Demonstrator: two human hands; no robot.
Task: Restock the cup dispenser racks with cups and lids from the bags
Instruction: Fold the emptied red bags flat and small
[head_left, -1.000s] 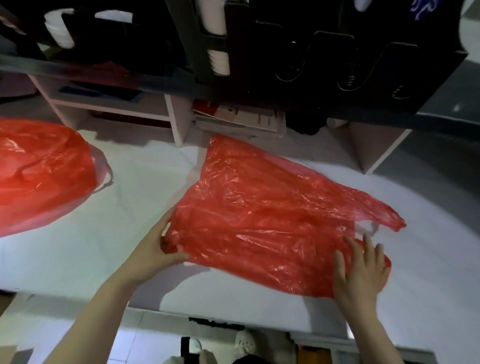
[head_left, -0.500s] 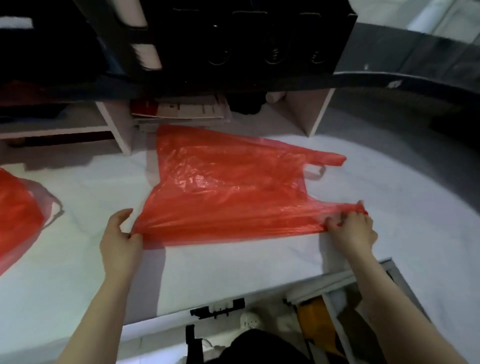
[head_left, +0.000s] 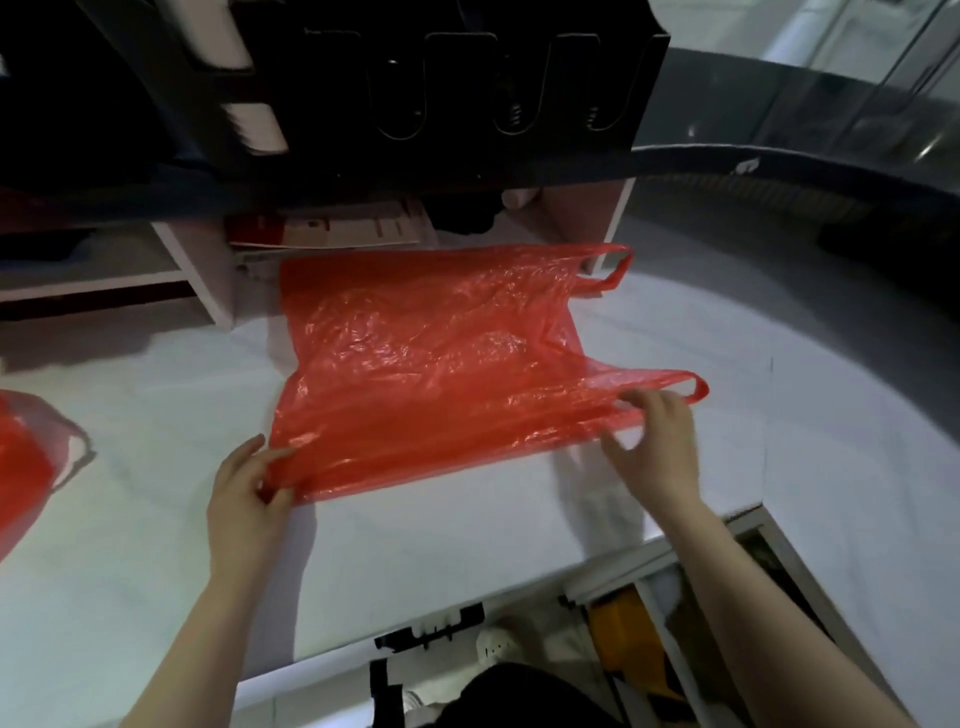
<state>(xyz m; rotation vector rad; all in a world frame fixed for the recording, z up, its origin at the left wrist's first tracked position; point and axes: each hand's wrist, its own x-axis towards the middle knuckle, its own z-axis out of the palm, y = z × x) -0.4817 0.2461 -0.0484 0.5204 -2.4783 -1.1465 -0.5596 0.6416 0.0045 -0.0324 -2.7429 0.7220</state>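
No readable text — no labels, brands, numbers or signs anywhere.

Dim, cool indoor light, bent by wide-angle distortion at the edges.
Brightest on the white counter (head_left: 467, 561), with soft shadows near its front edge; dark under the rack (head_left: 415, 104); sheen on the red bag (head_left: 415, 374); blurred at upper left.
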